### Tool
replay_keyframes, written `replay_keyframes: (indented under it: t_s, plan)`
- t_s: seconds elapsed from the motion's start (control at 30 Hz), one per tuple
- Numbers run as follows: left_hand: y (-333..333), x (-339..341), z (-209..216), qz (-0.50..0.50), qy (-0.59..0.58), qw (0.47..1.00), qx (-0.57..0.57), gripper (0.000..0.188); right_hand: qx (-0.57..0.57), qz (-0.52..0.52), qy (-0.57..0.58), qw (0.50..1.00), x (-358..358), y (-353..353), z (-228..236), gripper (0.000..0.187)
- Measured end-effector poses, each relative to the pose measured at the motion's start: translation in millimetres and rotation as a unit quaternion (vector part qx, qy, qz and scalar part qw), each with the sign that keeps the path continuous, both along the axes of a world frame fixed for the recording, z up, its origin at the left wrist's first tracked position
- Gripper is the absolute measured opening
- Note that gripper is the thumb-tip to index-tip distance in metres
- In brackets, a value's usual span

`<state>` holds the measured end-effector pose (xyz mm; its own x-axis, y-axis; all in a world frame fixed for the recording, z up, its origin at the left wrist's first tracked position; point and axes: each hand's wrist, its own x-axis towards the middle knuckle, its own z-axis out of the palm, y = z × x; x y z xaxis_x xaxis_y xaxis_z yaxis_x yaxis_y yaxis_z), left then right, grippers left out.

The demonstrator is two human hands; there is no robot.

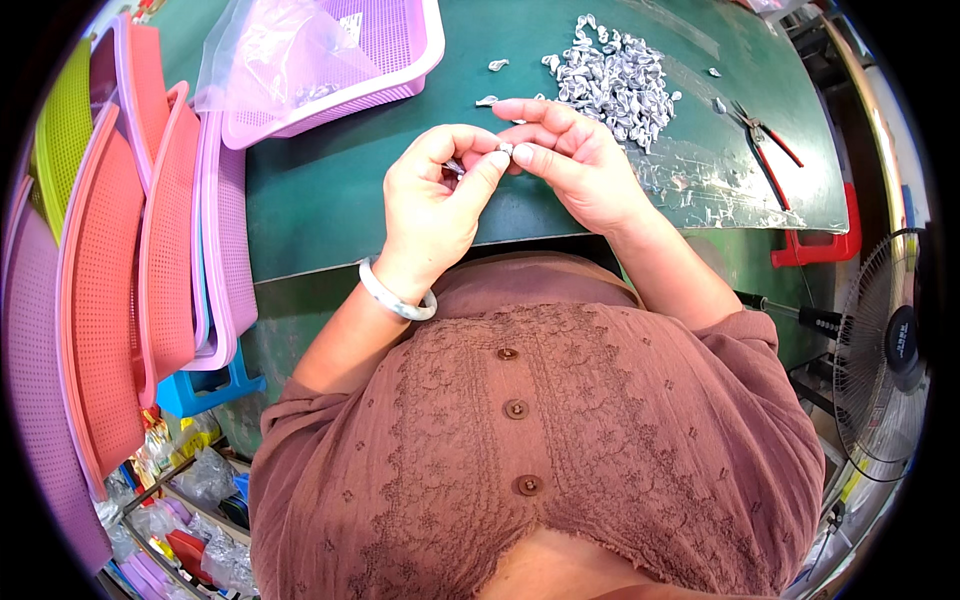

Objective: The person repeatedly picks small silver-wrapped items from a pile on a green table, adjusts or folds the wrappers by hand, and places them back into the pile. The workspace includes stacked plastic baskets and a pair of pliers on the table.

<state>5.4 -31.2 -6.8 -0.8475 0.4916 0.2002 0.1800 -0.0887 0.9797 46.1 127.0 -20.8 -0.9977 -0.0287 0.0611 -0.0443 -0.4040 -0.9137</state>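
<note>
In front of my chest, above the table's near edge, both hands meet fingertip to fingertip. My left hand [432, 195] is closed, thumb and forefinger pinching a small silver-grey piece [506, 149]. Another small grey piece [453, 168] shows between its curled fingers. My right hand [580, 170] pinches the same tiny piece from the other side, its upper fingers loosely bent. Just beyond lies a heap of small silver-grey, teardrop-like pieces [615, 85] on the green table [480, 30]. A few loose ones, such as one grey piece [498, 65], lie left of the heap.
A purple basket [432, 50] with a clear plastic bag [270, 60] stands at the far left. Stacked coloured baskets [110, 270] line the left side. Red-handled pliers [772, 160] lie on the right. Beyond the right edge are a red stool [840, 245] and a fan [880, 350].
</note>
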Motion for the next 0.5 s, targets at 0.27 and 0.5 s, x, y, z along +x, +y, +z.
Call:
replay_keyframes:
  t_s: [0.27, 0.5]
  plan:
    - [-1.0, 0.8, -4.9, 0.006, 0.016, 1.000, 0.001, 0.010, 0.005, -0.004, 0.003, 1.000, 0.3, -0.3, -0.2, 0.036]
    - [-2.1, 0.1, -2.2, 0.013, -0.008, 1.000, -0.006, 0.009, 0.097, -0.043, 0.050, 0.993, 2.8, 0.1, 6.3, 0.036]
